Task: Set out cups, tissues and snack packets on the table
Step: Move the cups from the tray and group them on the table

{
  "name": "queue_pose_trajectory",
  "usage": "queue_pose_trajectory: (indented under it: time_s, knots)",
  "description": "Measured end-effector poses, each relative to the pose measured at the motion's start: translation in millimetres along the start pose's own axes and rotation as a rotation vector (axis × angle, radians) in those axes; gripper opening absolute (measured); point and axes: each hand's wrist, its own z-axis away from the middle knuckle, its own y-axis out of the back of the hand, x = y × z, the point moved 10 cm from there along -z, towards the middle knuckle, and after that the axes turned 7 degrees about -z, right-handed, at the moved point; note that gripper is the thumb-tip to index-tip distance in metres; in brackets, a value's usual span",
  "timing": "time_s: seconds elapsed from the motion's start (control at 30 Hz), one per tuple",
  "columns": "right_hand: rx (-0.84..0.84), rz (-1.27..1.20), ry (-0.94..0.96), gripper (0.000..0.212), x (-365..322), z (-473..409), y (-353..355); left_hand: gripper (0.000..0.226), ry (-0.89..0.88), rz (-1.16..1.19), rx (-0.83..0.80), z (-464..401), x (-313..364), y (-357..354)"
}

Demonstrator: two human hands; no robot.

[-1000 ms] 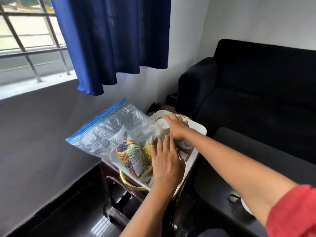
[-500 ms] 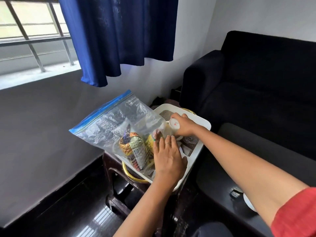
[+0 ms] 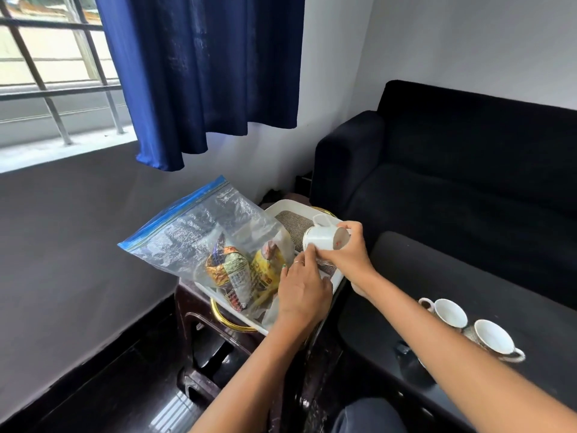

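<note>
From my remote seat I saw the right hand [image 3: 348, 254] curled around a small white ceramic cup [image 3: 324, 239] held on its side above the white rectangular plastic tray [image 3: 288, 205], thumb and fingers closed on the cup's base end, its handle pointing up and its gold-edged rim facing left. The left hand [image 3: 301, 287] lay over the near part of the tray with its fingers loosely together and extended, a ring on one finger, the fingertips [image 3: 307, 254] touching the cup's lower edge near the rim; I could not tell whether they gripped it or only steadied it. Beneath the cup a grey woven mat [image 3: 292, 225] lined the tray. To the left, a clear zip-top plastic bag with a blue seal strip [image 3: 193, 235] leaned in the tray, and inside it were crumpled foil snack packets in gold, yellow and silver [image 3: 243, 273]. The tray rested on a dark wooden side stand with a gold ring [image 3: 224, 318]. On the dark glossy table [image 3: 437, 276] to the right stood two white cups with patterned outsides [image 3: 468, 326], upright and just beside each other, well apart from the tray. A black fabric sofa [image 3: 452, 170] sat behind.
</note>
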Motion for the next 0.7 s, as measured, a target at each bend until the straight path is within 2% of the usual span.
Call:
queue_pose_trajectory:
  time_s: [0.1,0.17,0.27,0.37,0.43,0.57,0.7]
  knots:
    - [0.076,-0.265,-0.094,0.068,-1.6,10.7,6.3,0.05,-0.051,0.244,0.131,2.7,9.6,17.3]
    - [0.076,-0.41,-0.156,0.065,-0.7,16.9,5.2,0.05,-0.01,0.46,0.186,3.1,9.1,23.8]
    - [0.058,-0.593,-0.226,0.056,3.7,25.5,-0.6,0.049,0.152,0.76,0.248,4.2,-2.4,22.3]
    - [0.05,-0.725,-0.289,0.048,10.5,33.1,-9.0,0.048,0.312,0.997,0.196,4.2,-11.5,9.3]
    - [0.031,-0.711,-0.318,0.046,14.3,38.6,-15.1,0.046,0.405,1.144,0.177,4.2,-17.6,2.8]
    - [-0.023,-0.678,-0.347,0.041,20.0,47.3,-22.1,0.059,0.555,1.28,0.126,5.9,-26.6,-8.1]
    - [-0.077,-0.638,-0.336,0.042,19.9,51.2,-21.5,0.078,0.557,1.242,0.119,4.4,-31.0,-7.4]
